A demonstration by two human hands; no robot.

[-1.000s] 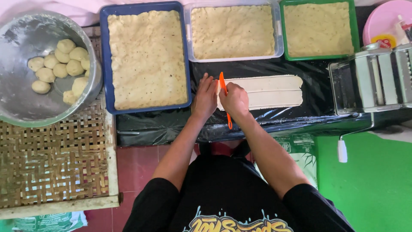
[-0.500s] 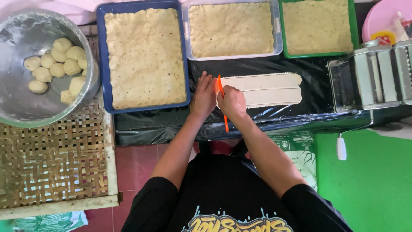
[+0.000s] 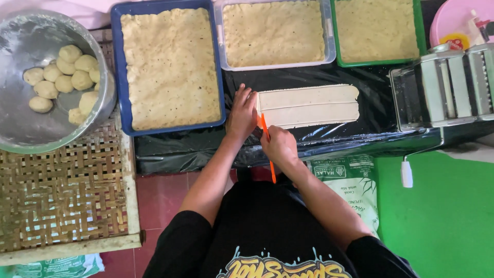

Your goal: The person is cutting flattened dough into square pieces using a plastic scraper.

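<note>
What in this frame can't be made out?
- Head view: the orange tool's tip at the dough strips is hidden between left hand and right hand.
- The pasta roller and pink container are cut off by the right edge.
- The metal bowl is cropped at left.

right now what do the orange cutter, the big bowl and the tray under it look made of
Orange cutter: probably plastic, with a flat, uniform bright colour.
Big bowl: metal, likely steel or aluminium, grey and dully reflective, dusted white.
Tray: woven strips, seemingly bamboo, matte tan, in a pale wooden frame.
</note>
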